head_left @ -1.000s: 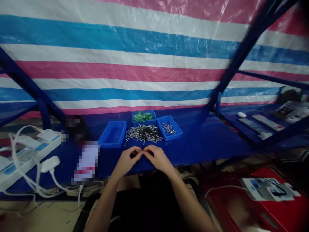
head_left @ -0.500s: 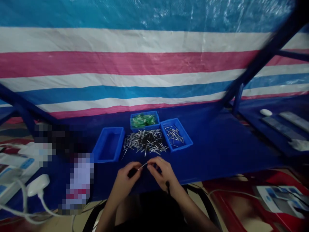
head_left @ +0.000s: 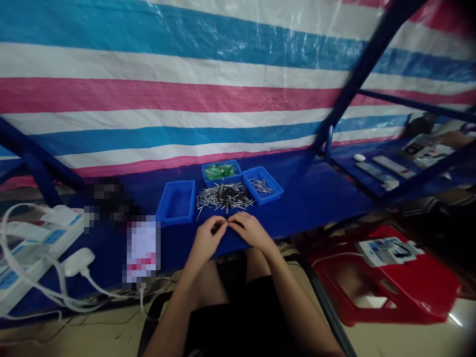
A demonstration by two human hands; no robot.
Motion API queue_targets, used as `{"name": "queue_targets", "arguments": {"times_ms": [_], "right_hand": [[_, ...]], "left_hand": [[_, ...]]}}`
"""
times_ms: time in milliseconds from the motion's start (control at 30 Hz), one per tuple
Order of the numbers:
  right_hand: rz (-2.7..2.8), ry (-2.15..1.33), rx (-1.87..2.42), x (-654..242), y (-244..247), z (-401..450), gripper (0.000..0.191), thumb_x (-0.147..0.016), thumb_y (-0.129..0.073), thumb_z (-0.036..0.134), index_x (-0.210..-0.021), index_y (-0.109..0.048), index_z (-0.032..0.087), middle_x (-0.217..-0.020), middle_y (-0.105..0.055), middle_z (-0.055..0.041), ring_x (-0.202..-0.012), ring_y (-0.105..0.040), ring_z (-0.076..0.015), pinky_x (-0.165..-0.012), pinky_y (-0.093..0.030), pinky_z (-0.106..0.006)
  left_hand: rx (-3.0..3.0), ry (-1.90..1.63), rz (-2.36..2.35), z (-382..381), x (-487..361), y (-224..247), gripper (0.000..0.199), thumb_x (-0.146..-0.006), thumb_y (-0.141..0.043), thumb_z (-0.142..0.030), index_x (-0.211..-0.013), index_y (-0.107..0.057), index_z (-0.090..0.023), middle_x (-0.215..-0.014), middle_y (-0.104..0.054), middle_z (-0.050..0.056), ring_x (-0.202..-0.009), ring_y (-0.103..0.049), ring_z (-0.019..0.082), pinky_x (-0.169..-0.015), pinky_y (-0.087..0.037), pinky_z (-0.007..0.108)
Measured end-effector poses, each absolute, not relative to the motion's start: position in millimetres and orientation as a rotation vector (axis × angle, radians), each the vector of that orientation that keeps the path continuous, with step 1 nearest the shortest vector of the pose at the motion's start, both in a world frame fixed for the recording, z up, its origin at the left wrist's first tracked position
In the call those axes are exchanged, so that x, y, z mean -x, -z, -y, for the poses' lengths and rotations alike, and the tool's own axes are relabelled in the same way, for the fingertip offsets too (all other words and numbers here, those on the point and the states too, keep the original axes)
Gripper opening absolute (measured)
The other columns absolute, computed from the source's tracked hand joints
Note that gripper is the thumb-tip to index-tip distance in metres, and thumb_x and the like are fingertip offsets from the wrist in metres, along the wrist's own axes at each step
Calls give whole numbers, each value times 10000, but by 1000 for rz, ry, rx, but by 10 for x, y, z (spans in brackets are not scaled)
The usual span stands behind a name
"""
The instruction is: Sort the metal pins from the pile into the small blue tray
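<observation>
Pinching likely pin (head_left: 226,222) between left hand (head_left: 208,235) and right hand (head_left: 253,230), presumably for fine control. Facing pile (head_left: 225,195) just beyond, trays (head_left: 177,201) left, right and farther, probably for short reach.

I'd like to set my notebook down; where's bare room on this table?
The blue table is bare from the right-hand tray toward the table's right end. It's crowded around the metal-rod pile and, far left, the power strip.

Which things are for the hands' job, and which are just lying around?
Probably for the job:
heap of thin, mostly silvery rods
rectangular blue plastic tray at left
matching tray of green pieces
matching tray of silvery rods

Probably lying about:
long white plastic power strip
red plastic seat
</observation>
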State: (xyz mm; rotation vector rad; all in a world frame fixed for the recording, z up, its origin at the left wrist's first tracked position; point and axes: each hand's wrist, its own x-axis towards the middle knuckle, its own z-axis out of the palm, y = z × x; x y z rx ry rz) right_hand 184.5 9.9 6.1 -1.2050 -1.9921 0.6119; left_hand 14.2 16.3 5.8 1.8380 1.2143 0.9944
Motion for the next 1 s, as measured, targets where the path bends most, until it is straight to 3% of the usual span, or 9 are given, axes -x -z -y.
{"name": "queue_targets", "arguments": {"times_ms": [133, 533, 733, 1000], "right_hand": [[1952, -635, 1166, -1871, -85, -71, 176, -866, -470, 303, -861, -626, 222, -857, -634, -20, -827, -565, -146, -781, -407, -264], [1878, -637, 1186, -1857, -81, -49, 206, -851, -462, 338, -841, -617, 201, -806, -633, -12, -749, -563, -140, -720, -393, -246], [1961, -647, 1119, -1870, -85, -47, 203, -867, -444, 314, -817, -608, 207, -792, -632, -2, -728, -558, -129, -691, -384, -231], [1905, -653, 1134, -1884, -98, -21, 198, -852, -458, 323, -862, -621, 210, -831, -645, -11, -769, -575, -138, -734, -406, -244]], "left_hand": [[-1787, -1035, -1122, -157, -142, -42, 165, -806, -507, -327, -877, -557, -187, -938, -651, 48, -887, -607, 180, -790, -473, 290], [-1973, -1039, -1152, -157, -153, 13, 205, -784, -520, -332, -834, -624, -163, -731, -624, 29, -694, -572, 157, -694, -459, 272], [-1950, -1115, -1139, -147, -145, -3, 197, -789, -523, -310, -880, -626, -170, -874, -645, 48, -801, -593, 165, -745, -467, 278], [-1719, -1123, -1031, -159, -146, -17, 176, -793, -523, -328, -858, -545, -166, -889, -655, 59, -869, -616, 181, -774, -477, 288]]}}
